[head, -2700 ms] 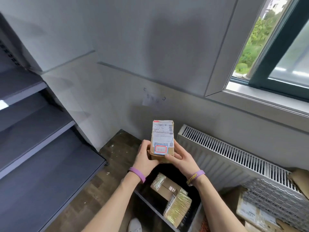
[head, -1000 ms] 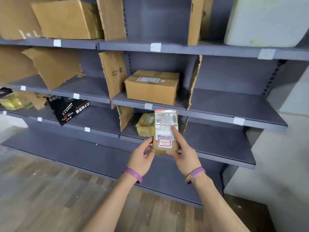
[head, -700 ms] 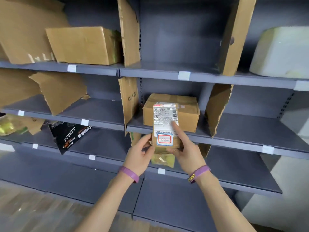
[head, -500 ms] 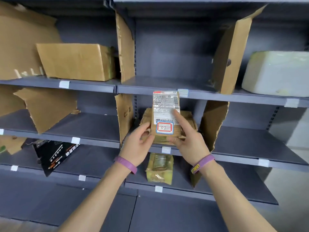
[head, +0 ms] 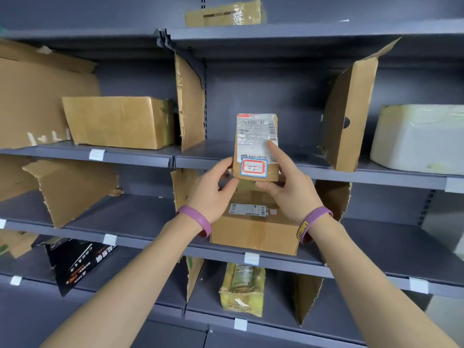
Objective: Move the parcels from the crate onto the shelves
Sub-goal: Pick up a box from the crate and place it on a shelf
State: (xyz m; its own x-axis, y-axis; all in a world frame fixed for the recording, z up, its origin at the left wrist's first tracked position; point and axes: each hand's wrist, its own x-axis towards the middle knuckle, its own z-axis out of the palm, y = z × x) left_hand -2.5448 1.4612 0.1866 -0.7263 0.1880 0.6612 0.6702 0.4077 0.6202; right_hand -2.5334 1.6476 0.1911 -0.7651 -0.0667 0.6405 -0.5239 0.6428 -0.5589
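Note:
A small brown parcel (head: 256, 144) with a white shipping label and a red-and-blue framed sticker stands upright between both hands. My left hand (head: 212, 189) grips its lower left edge. My right hand (head: 288, 189) holds its lower right side, the index finger stretched up along the label. The parcel is raised in front of the grey shelf (head: 311, 169), level with the bay between two cardboard dividers (head: 189, 104) (head: 349, 114). The crate is out of view.
A cardboard box (head: 253, 229) sits on the shelf below my hands, a yellow-taped parcel (head: 242, 290) lower still. A brown box (head: 118, 121) stands left, a white foam box (head: 421, 139) right, a black package (head: 77, 259) lower left, another parcel (head: 226, 13) on top.
I turned from the crate to the shelves. Both hands have lifted the parcel from the lower shelves up to the higher middle bay.

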